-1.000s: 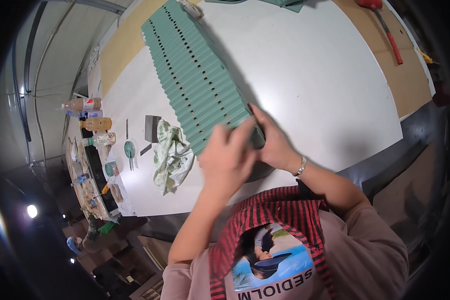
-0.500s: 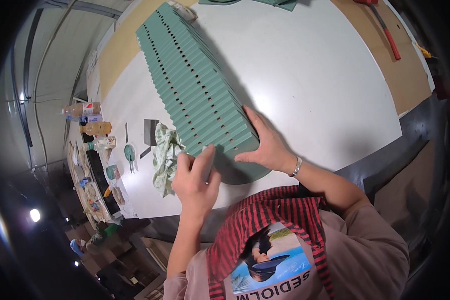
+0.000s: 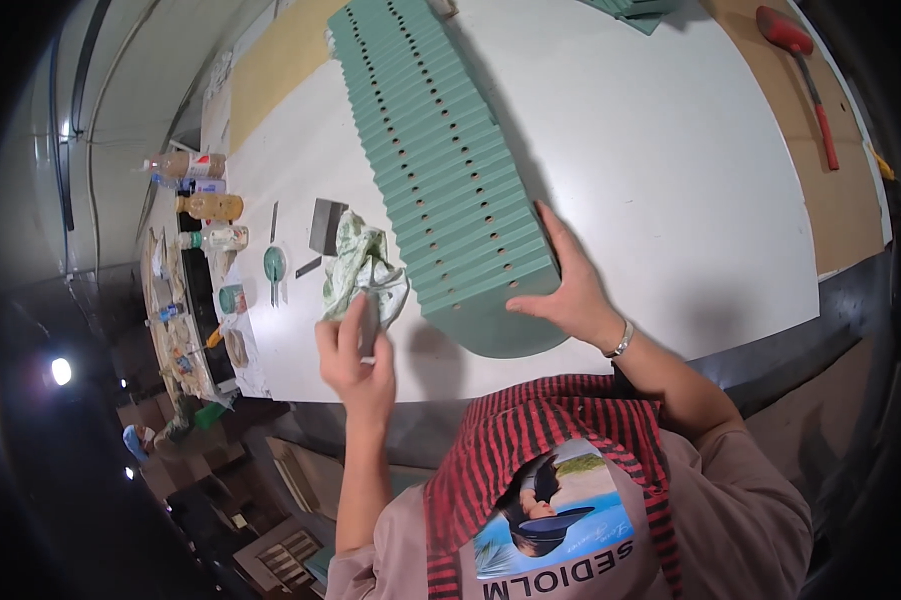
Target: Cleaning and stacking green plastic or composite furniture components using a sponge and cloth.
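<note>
A long row of overlapping green panels [image 3: 456,205], each with small round holes that line up in two rows, runs away from me across the white table. The nearest panel [image 3: 496,325] has a rounded lower end. My right hand [image 3: 576,300] lies against its right side, thumb on the panel's face and fingers stretched along the edge. Left of the panels and apart from them, my left hand [image 3: 359,355] is closed on a small grey block [image 3: 370,325]. Just beyond this hand lies a crumpled white-and-green cloth [image 3: 356,270].
Past the cloth are a dark grey box-shaped block [image 3: 328,225] and a small green dish [image 3: 275,263] with a stick-like tool. Bottles [image 3: 211,207] line the left edge. A red-handled tool [image 3: 819,120] lies on brown board at right. More green panels [image 3: 636,10] are at the back.
My left hand has drawn away from the panels' near end toward the left, and the grey block now shows in it. My right hand stays against the panels. The view has shifted.
</note>
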`<move>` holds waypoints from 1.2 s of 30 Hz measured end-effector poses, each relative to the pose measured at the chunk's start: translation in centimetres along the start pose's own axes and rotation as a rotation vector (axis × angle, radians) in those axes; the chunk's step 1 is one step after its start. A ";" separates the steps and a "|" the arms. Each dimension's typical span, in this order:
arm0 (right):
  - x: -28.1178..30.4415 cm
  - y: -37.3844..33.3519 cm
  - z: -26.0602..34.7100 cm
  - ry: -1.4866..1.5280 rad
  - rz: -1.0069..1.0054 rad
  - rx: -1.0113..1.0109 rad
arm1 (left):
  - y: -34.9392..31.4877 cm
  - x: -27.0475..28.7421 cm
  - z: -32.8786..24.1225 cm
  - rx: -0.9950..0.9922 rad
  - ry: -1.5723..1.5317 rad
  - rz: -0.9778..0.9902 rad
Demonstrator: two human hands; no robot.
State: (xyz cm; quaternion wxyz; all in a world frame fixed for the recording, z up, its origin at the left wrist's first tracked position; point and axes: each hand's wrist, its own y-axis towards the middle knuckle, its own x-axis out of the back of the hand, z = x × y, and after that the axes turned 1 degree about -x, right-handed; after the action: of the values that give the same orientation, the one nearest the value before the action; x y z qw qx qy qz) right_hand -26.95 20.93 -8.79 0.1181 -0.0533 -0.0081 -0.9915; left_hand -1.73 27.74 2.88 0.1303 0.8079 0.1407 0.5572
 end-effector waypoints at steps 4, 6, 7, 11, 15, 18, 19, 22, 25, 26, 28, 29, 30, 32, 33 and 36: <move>-0.2 0.4 -0.1 0.040 -0.002 0.047 | 3.8 -3.9 -6.8 -0.275 -0.120 0.061; -0.2 0.3 -0.2 0.065 0.010 0.005 | 4.7 -5.3 -8.0 -0.363 -0.046 0.145; 0.1 0.1 -0.2 0.060 0.008 0.004 | 4.9 -5.5 -8.2 -0.379 0.003 0.202; 0.6 0.0 0.2 -0.071 -0.016 0.020 | 5.7 -3.2 -2.9 -0.153 0.056 0.088; 0.2 0.3 0.3 -0.053 0.012 0.011 | 8.2 -5.2 -7.7 -0.331 -0.032 0.098; 0.5 0.3 0.3 -0.071 0.030 -0.008 | 9.8 -7.5 -9.8 -0.474 0.037 0.182; 1.0 0.1 0.0 -0.137 -0.003 0.057 | 10.7 -7.5 -9.1 -0.431 0.078 0.179; 1.2 0.0 1.2 -0.152 0.005 0.020 | 13.1 -6.4 -4.2 -0.182 0.119 0.068; 0.7 0.1 1.3 -0.184 0.015 0.022 | 13.0 -7.2 -6.6 -0.303 -0.041 0.137; 0.8 0.1 1.2 -0.159 0.030 0.004 | 13.1 -7.4 -8.2 -0.516 -0.018 0.203; 1.2 0.1 1.3 -0.147 0.053 -0.012 | 13.7 -7.6 -8.4 -0.526 0.122 0.204; 1.3 0.0 1.4 -0.149 0.043 -0.017 | 14.3 -7.5 -7.2 -0.471 0.149 0.168; 1.3 -0.1 1.4 -0.171 0.042 -0.011 | 14.7 -7.2 -6.2 -0.443 0.184 0.111; 1.0 0.0 1.3 -0.183 0.033 0.011 | 14.9 -6.8 -6.6 -0.430 0.086 0.090; 0.9 -0.1 1.2 -0.180 0.029 0.012 | 14.8 -7.1 -7.4 -0.486 0.027 0.079; 0.7 0.2 1.1 -0.126 0.026 0.028 | 14.1 -8.1 -8.4 -0.568 -0.014 0.144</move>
State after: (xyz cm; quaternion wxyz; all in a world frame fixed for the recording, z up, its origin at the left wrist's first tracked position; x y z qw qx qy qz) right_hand -27.50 20.65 -7.66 0.1308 -0.1140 -0.0288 -0.9844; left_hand -11.19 12.10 3.94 0.3124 0.7509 -0.0796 0.5764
